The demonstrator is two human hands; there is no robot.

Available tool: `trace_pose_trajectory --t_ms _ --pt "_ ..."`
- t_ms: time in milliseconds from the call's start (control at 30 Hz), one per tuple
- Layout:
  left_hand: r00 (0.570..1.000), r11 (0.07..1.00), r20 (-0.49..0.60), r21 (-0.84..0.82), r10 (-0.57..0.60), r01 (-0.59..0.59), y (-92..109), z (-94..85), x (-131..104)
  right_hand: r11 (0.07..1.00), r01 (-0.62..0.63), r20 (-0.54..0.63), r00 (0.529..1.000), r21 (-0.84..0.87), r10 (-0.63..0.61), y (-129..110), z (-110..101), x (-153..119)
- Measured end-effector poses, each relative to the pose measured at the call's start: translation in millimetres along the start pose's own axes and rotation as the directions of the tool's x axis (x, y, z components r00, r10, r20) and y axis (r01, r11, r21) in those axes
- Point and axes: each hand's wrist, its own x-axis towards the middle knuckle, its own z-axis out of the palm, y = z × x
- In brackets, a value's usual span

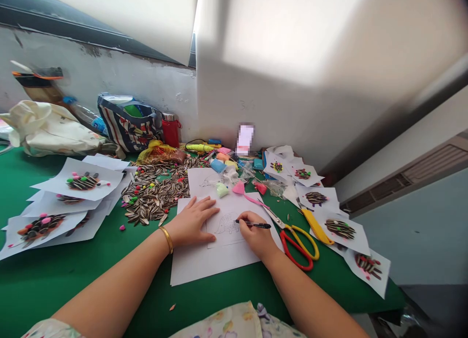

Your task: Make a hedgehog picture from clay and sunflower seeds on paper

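Note:
My left hand [193, 221] lies flat with fingers spread on a white sheet of paper [197, 269]. A black pen [258, 225] is gripped in my right hand [256, 235], its tip touching the paper. Under the tip is a line drawing of a hedgehog-like animal [226, 225] with a spiny back. Right of my right hand lie scissors [292, 234] with one red and one yellow handle. Above the hands, a green clay lump [221, 189] and a pink clay lump [239, 188] rest at the sheet's upper part.
Striped sunflower seeds [157, 194] are heaped on the green table [109, 274]. Paper cards with seed animals [84, 179] are stacked at left, more cards [341, 228] at right. A yellow utility knife [317, 227] lies by them. Behind stand a red bottle [170, 130], a striped bag [126, 126] and a phone [244, 139].

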Motion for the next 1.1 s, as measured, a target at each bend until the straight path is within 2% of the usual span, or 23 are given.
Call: trace_pose_trajectory --t_ms 167,333,533,733,933,1100 --pt "1.0 1.0 0.0 0.006 0.0 0.0 -0.2 0.8 0.3 0.999 0.023 0.017 1.0 -0.029 -0.022 -1.0 -0.1 0.2" --pt "1.0 1.0 -0.006 0.004 0.009 -0.009 -2.0 2.7 0.1 1.0 0.006 0.007 1.0 -0.026 -0.006 0.0 -0.2 -0.7" --pt "1.0 1.0 -0.008 0.0 0.008 -0.008 -1.4 2.2 0.2 0.999 0.042 -0.021 0.999 -0.02 -0.043 -0.5 -0.7 -0.3" --pt "1.0 1.0 -0.002 0.001 0.003 -0.003 0.2 0.5 -0.1 0.997 0.064 0.019 0.998 -0.044 -0.064 2.4 1.7 1.2" --pt "1.0 1.0 -0.005 -0.009 0.001 -0.001 -0.7 1.2 0.2 0.999 0.023 0.009 1.0 -0.028 -0.022 1.9 0.8 1.4" --pt "1.0 1.0 -0.009 -0.015 0.006 -0.006 -1.6 2.4 0.4 0.999 0.033 -0.016 0.999 -0.016 -0.034 2.6 -0.3 1.9"
